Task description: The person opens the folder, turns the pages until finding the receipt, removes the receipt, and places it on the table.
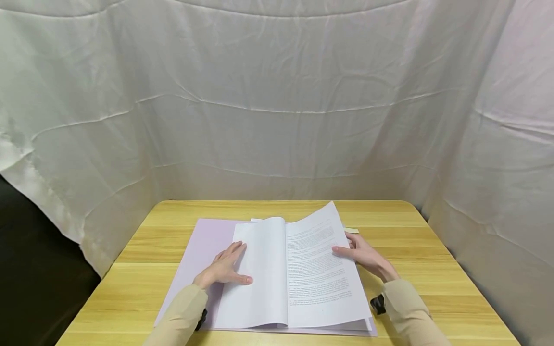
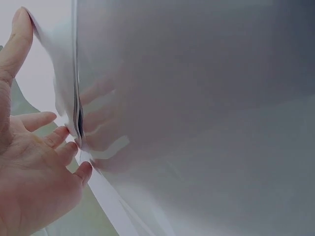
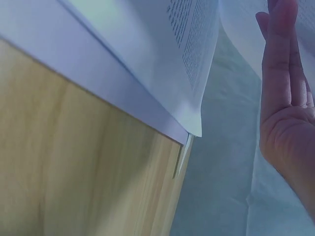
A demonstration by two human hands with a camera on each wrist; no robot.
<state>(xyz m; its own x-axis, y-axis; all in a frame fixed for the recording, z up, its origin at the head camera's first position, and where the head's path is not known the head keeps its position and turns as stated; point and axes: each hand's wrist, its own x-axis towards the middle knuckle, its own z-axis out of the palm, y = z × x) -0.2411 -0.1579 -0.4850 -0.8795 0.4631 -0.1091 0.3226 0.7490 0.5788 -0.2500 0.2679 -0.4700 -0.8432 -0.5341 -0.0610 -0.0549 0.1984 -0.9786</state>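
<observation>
An open bound document of white sheets (image 1: 265,283) lies over a lilac cover (image 1: 212,240) on the table. My left hand (image 1: 225,266) rests with fingers spread on the blank left-hand page. In the left wrist view the left hand's fingers (image 2: 39,177) stand at the edge of the pages. My right hand (image 1: 365,252) pinches the outer edge of a printed page (image 1: 318,264), thumb on the text side and fingers behind. That page's upper right corner lifts off the stack. In the right wrist view the right hand (image 3: 290,113) is beside the raised sheet.
A wooden table (image 1: 433,288) carries the document near its front edge. A pale strip (image 1: 351,230) sticks out behind the right hand. A light curtain (image 1: 277,134) hangs around the table's back and sides. Dark fabric (image 1: 39,269) shows at the far left.
</observation>
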